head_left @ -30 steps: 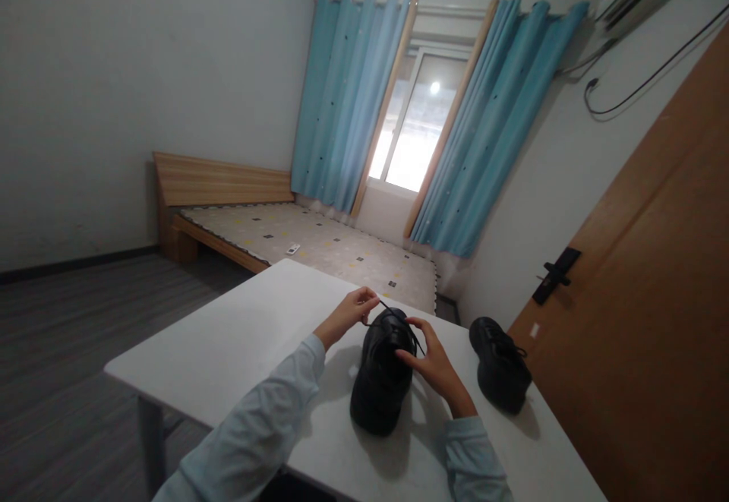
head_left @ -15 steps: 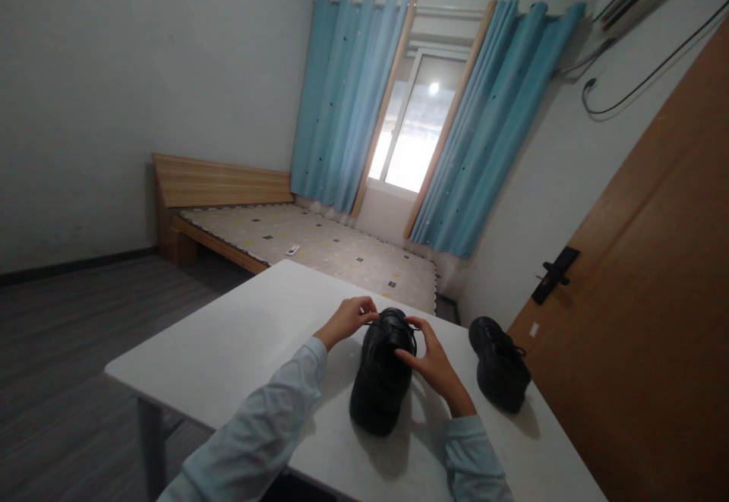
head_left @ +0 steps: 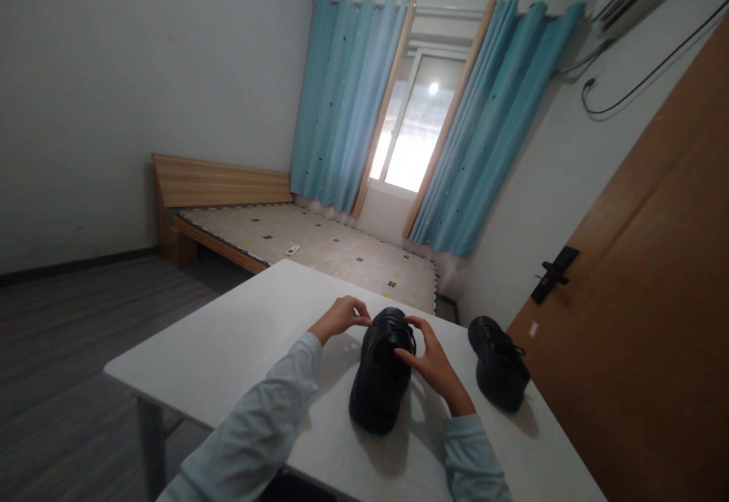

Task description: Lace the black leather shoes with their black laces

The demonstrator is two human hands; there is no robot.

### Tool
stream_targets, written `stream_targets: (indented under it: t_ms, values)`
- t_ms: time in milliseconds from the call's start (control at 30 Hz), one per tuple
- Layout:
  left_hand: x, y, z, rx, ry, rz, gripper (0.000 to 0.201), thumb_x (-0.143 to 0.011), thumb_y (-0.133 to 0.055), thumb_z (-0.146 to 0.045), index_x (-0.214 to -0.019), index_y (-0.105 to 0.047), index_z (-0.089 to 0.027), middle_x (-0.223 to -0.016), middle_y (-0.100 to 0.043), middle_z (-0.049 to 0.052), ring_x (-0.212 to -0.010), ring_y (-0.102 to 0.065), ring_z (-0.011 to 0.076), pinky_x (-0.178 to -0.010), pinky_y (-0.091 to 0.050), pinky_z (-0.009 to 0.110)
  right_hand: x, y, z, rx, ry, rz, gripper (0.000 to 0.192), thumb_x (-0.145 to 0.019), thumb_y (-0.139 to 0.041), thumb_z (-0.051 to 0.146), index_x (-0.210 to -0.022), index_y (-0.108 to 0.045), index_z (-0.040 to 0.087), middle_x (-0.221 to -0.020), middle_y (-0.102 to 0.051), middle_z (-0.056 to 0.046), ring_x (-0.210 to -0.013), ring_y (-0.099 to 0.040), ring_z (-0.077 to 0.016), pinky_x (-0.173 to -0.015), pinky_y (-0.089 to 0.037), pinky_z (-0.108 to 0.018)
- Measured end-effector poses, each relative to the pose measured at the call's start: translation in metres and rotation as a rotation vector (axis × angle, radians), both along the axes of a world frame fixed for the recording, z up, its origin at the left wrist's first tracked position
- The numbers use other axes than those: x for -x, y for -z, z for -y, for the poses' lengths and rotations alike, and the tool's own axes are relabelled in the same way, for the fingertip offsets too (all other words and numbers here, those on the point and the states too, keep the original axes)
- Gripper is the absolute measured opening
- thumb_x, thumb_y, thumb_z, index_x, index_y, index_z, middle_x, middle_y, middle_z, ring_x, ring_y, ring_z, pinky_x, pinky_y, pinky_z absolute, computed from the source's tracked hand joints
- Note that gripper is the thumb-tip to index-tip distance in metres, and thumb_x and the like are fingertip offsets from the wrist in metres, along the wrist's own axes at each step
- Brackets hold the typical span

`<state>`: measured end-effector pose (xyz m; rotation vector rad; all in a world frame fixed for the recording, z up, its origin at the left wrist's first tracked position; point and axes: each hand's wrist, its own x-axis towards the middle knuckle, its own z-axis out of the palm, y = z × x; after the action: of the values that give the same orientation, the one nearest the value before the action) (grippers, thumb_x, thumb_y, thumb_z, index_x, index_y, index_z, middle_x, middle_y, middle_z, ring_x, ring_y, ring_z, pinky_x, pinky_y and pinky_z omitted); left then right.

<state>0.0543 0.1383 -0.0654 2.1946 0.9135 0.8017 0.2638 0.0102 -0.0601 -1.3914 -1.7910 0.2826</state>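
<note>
A black lace-up shoe [head_left: 377, 394] rests on the white table in front of me, its toe pointing away. My left hand [head_left: 344, 315] is at the shoe's upper left side, thumb and fingertips pinched on what looks like a thin black shoelace. On the other side, my right hand [head_left: 428, 356] grips the shoe, with the thumb at the opening by the tongue and the fingers along the right edge of the lacing. A second black shoe [head_left: 499, 365] with laces stands apart to the right.
The white table [head_left: 239, 350] has its far edge near a bed with a patterned mattress [head_left: 342, 247], on which a small white remote [head_left: 292, 250] lies. A brown door [head_left: 638, 320] with a black handle [head_left: 555, 276] is close on the right.
My left hand has drawn a little to the left, away from the middle of the lacing. My right hand and both shoes are nearly where they were.
</note>
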Motion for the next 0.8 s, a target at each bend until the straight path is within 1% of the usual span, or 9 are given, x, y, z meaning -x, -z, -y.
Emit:
stream_targets:
  t_ms: [133,267,333,467,600,667,733,800]
  values:
    - [0.0017,-0.0013,0.0016,-0.017,0.027,-0.05,0.018,-0.063,-0.073,-0.03,-0.076,-0.075,-0.018,-0.077,-0.072,0.004,-0.073,-0.062,0.0167,-0.067,-0.042,0.021,0.0001,-0.0001,-0.0002,0.004,0.004,0.002,0.054,-0.069,-0.068,0.035,-0.117,-0.045,0.022,-0.12,-0.052,-0.007,-0.116,-0.046,-0.0251,-0.102,-0.033,-0.043]
    - [0.0016,0.0004,0.0008,-0.024,-0.041,-0.051,0.016,-0.065,-0.071,-0.029,-0.076,-0.074,-0.018,-0.077,-0.072,0.005,-0.074,-0.062,0.0177,-0.068,-0.041,0.022,0.0008,-0.0006,0.0,0.002,0.005,0.001,0.054,-0.069,-0.068,0.035,-0.117,-0.045,0.023,-0.12,-0.052,-0.007,-0.117,-0.046,-0.0247,-0.103,-0.033,-0.043]
    - [0.0013,0.0014,-0.0006,-0.011,-0.08,-0.025,0.016,-0.067,-0.069,-0.03,-0.076,-0.074,-0.017,-0.078,-0.072,0.005,-0.075,-0.063,0.0183,-0.069,-0.042,0.023,0.0011,-0.0009,0.0004,0.004,0.008,-0.003,0.054,-0.069,-0.068,0.035,-0.117,-0.046,0.023,-0.119,-0.053,-0.006,-0.116,-0.047,-0.0248,-0.102,-0.034,-0.043]
    - [0.0012,0.002,-0.0031,0.018,-0.112,0.069,0.02,-0.071,-0.064,-0.034,-0.077,-0.072,-0.017,-0.078,-0.071,0.005,-0.078,-0.063,0.019,-0.072,-0.042,0.025,0.0006,-0.0001,0.0006,-0.006,0.006,-0.004,0.054,-0.069,-0.068,0.035,-0.116,-0.047,0.023,-0.118,-0.054,-0.006,-0.115,-0.048,-0.0251,-0.102,-0.035,-0.043]
    - [0.0005,0.0025,-0.0044,0.028,-0.152,0.17,0.023,-0.071,-0.061,-0.037,-0.074,-0.069,-0.015,-0.077,-0.07,0.006,-0.076,-0.062,0.0196,-0.072,-0.044,0.027,-0.001,0.0019,-0.0001,-0.007,0.005,-0.003,0.054,-0.069,-0.068,0.035,-0.117,-0.046,0.023,-0.119,-0.053,-0.007,-0.116,-0.047,-0.025,-0.102,-0.034,-0.043]
    - [-0.001,0.0032,-0.0051,0.09,-0.151,0.232,0.024,-0.071,-0.06,-0.037,-0.073,-0.067,-0.014,-0.074,-0.068,0.006,-0.073,-0.062,0.0189,-0.069,-0.045,0.027,-0.0017,0.003,-0.0006,-0.001,0.01,0.002,0.054,-0.07,-0.068,0.035,-0.117,-0.046,0.022,-0.12,-0.053,-0.007,-0.117,-0.047,-0.0249,-0.102,-0.034,-0.043]
    - [-0.0029,0.0036,-0.0058,0.215,-0.141,0.313,0.025,-0.072,-0.059,-0.038,-0.074,-0.063,-0.014,-0.073,-0.066,0.006,-0.07,-0.061,0.0175,-0.062,-0.046,0.026,-0.0024,0.004,-0.0009,0.001,0.019,0.007,0.054,-0.069,-0.068,0.036,-0.117,-0.046,0.022,-0.12,-0.052,-0.007,-0.117,-0.046,-0.025,-0.103,-0.034,-0.042]
    - [-0.0044,0.0031,-0.0059,0.341,-0.137,0.413,0.025,-0.072,-0.059,-0.038,-0.076,-0.06,-0.014,-0.077,-0.065,0.006,-0.069,-0.062,0.0161,-0.058,-0.046,0.024,-0.0031,0.0048,-0.0011,-0.004,0.022,0.01,0.055,-0.069,-0.068,0.036,-0.117,-0.046,0.022,-0.12,-0.053,-0.007,-0.116,-0.047,-0.0249,-0.102,-0.034,-0.042]
